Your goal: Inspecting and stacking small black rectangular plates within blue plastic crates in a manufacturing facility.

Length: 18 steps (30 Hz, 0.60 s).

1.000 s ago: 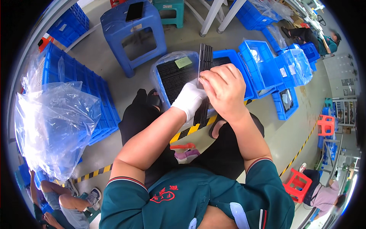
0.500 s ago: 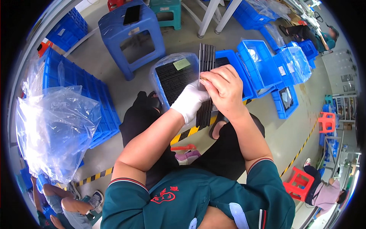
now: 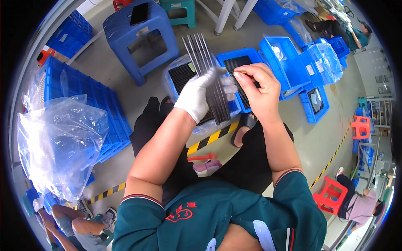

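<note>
My left hand (image 3: 196, 95), in a white glove, is wrapped round a bundle of long thin dark strips (image 3: 200, 52). The bundle slants up to the left, its strips slightly fanned at the far end. My bare right hand (image 3: 264, 90) is just right of it, apart from the strips, thumb and forefinger pinched together. A tiny brownish bit shows at those fingertips, too small to name. Beneath the hands are a plastic-lined bin (image 3: 167, 81) with rows of similar dark strips and a blue bin (image 3: 239, 53) that also holds dark strips. The hands partly cover both bins.
A blue stool (image 3: 112, 29) with a phone (image 3: 139, 14) on it stands ahead. Stacked blue crates (image 3: 90, 98) under clear plastic film (image 3: 63, 142) rise at the left. More blue bins (image 3: 289, 69) stand at the right. Other people sit farther off.
My right hand has come away from the strips, moving right. My left hand has shifted left and turned, so the bundle now tilts left instead of standing upright.
</note>
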### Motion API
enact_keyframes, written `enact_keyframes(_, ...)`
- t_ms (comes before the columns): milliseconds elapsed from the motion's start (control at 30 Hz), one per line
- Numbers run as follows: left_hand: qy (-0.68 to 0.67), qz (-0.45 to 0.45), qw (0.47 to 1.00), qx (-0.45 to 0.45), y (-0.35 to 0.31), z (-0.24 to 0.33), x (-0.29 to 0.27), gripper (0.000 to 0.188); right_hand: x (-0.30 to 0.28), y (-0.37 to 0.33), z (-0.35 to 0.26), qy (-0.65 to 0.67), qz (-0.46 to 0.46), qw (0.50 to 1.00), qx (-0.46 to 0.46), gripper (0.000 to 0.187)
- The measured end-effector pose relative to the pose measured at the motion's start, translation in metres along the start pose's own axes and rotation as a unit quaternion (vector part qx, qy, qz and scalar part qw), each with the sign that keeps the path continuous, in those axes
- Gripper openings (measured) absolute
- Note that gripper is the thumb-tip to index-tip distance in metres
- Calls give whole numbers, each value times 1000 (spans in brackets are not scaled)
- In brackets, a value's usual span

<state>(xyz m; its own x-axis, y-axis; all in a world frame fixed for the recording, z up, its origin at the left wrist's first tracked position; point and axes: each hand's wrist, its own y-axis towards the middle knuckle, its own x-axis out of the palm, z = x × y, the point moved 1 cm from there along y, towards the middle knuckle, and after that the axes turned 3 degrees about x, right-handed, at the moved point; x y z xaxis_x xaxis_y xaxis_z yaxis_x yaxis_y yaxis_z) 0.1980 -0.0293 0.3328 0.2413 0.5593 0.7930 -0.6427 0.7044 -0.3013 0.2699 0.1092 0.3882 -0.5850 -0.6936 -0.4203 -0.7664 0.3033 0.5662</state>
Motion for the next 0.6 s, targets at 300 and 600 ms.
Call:
enact_keyframes(300,-78,4,997,7,2,9,-2,38,6,-9,9,-7,-73,997,17,12)
enact_keyframes(600,-44,42,998,2,-2,11,0,21,7,-4,-3,-100,-82,985,-118,13)
